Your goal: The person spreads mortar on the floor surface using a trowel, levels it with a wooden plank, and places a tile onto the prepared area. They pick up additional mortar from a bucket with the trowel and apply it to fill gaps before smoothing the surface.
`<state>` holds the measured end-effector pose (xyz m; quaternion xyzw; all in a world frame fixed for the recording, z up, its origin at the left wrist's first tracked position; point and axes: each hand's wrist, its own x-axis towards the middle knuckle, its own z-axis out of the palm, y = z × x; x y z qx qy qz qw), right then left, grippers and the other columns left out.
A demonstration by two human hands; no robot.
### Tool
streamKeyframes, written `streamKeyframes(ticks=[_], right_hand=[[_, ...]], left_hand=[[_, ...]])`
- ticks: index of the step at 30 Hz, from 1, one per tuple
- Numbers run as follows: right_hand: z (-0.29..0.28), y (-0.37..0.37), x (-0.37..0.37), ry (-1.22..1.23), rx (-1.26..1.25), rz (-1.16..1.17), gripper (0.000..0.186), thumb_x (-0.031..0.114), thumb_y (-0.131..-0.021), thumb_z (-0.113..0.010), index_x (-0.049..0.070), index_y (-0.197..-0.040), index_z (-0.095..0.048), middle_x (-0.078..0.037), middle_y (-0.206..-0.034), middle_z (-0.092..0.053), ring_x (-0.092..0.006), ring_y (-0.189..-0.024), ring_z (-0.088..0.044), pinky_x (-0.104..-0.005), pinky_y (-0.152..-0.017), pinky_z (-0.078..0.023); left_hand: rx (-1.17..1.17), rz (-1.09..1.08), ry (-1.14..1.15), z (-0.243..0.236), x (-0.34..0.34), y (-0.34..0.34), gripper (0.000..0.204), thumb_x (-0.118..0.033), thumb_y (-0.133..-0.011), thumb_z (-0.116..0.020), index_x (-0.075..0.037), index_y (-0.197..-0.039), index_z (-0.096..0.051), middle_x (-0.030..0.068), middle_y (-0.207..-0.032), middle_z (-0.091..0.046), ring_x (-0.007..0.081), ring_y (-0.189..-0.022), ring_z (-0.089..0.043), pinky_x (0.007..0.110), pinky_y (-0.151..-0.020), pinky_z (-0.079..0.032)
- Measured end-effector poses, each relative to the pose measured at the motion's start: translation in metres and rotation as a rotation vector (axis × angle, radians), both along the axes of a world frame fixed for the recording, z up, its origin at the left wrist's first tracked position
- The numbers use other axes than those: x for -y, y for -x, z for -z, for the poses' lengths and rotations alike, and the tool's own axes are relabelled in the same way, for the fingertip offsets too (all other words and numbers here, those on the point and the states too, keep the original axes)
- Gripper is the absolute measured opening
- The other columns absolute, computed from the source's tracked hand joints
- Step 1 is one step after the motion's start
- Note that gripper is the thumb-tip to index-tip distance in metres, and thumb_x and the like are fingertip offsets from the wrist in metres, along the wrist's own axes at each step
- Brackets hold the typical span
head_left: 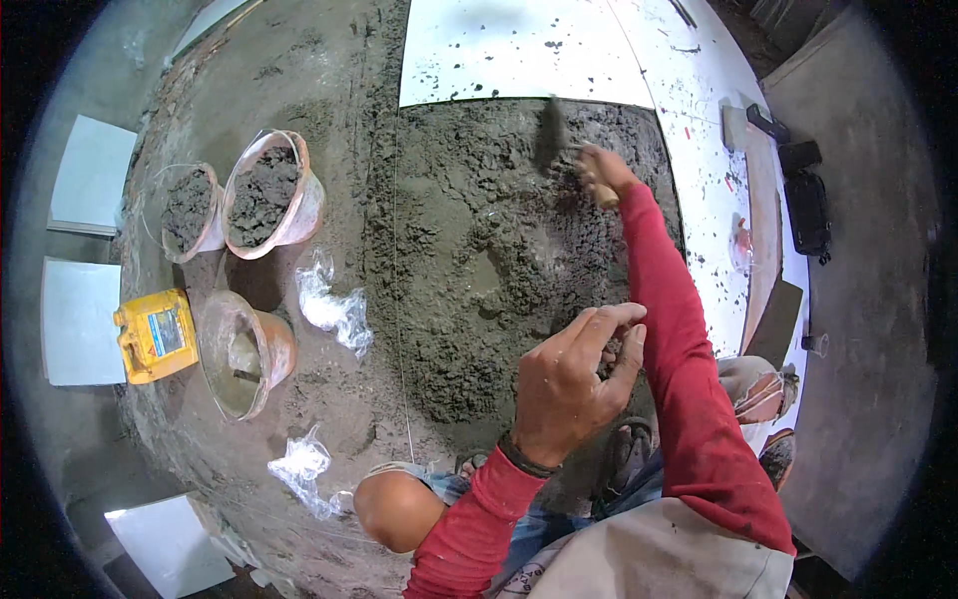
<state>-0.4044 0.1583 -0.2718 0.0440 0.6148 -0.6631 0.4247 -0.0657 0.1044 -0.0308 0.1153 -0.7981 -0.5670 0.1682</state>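
My right hand (605, 172) grips the wooden handle of a trowel (551, 135), its blade blurred by motion at the far edge of the wet grey mortar (449, 235). The mortar is rough and lumpy, with a shallow wet hollow near its middle. Closer to me, my left hand (569, 384) hangs above the mortar's near right part, beside my right forearm. Its fingers are curled in, with the thumb close to the index finger, and I see nothing held there. Just past the trowel blade lies a large white tile (519, 50), spattered with mortar crumbs.
On the left stand two mortar-filled buckets (299, 205), a third bucket (274, 344) holding liquid, and a yellow jerrycan (160, 334). Crumpled clear plastic (334, 304) lies near them. A thin string (401, 349) runs along the mortar's left side. Spattered white tiles (704, 130) border the right.
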Motion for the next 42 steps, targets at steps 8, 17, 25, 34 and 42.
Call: streamKeyframes(ticks=[8,17,25,34,42], right_hand=[[0.006,0.015,-0.085,-0.29,-0.236,0.105,0.042,0.037,-0.098,-0.052,0.0,-0.116,-0.058,-0.015,-0.081,-0.063,-0.0224,-0.063,-0.063,-0.0351,-0.055,-0.052],[-0.03,-0.082,-0.034,-1.317,-1.291,-0.382,0.019,0.013,-0.095,-0.044,0.009,-0.11,-0.055,-0.025,-0.088,-0.069,-0.0407,-0.077,-0.07,-0.0525,-0.066,-0.056],[0.005,-0.013,-0.098,-1.338,-1.083,-0.235,0.028,0.019,-0.096,-0.039,0.004,-0.114,-0.056,-0.025,-0.098,-0.069,-0.0426,-0.093,-0.068,-0.0506,-0.077,-0.055],[0.012,-0.018,-0.135,-1.136,-0.896,-0.448,0.026,0.024,-0.091,-0.051,0.004,-0.097,-0.066,-0.024,-0.096,-0.068,-0.0431,-0.089,-0.067,-0.0508,-0.077,-0.054],[0.021,-0.009,-0.131,-1.187,-0.899,-0.017,0.042,0.035,-0.095,-0.047,-0.004,-0.108,-0.057,-0.032,-0.091,-0.066,-0.048,-0.088,-0.065,-0.0544,-0.079,-0.052]], left_hand=[[0.053,0.048,-0.061,-0.002,-0.006,0.005,0.017,-0.013,-0.09,-0.065,-0.008,-0.106,-0.068,0.0096,-0.095,-0.07,0.0206,-0.069,-0.068,0.031,-0.063,-0.053],[0.019,0.053,-0.008,0.003,-0.004,0.009,0.017,-0.013,-0.09,-0.065,-0.007,-0.105,-0.068,0.009,-0.093,-0.07,0.0194,-0.067,-0.067,0.031,-0.061,-0.053],[0.061,0.064,0.014,-0.002,-0.008,0.009,0.017,-0.013,-0.09,-0.065,-0.007,-0.106,-0.068,0.0095,-0.093,-0.07,0.0197,-0.068,-0.068,0.03,-0.062,-0.053],[0.09,0.064,0.02,-0.008,-0.003,0.002,0.017,-0.014,-0.091,-0.065,-0.007,-0.106,-0.068,0.0102,-0.094,-0.07,0.0207,-0.069,-0.068,0.031,-0.062,-0.053],[0.026,0.075,0.047,-0.003,-0.013,0.006,0.017,-0.014,-0.09,-0.065,-0.008,-0.105,-0.069,0.0089,-0.095,-0.071,0.0202,-0.067,-0.068,0.032,-0.06,-0.053]])
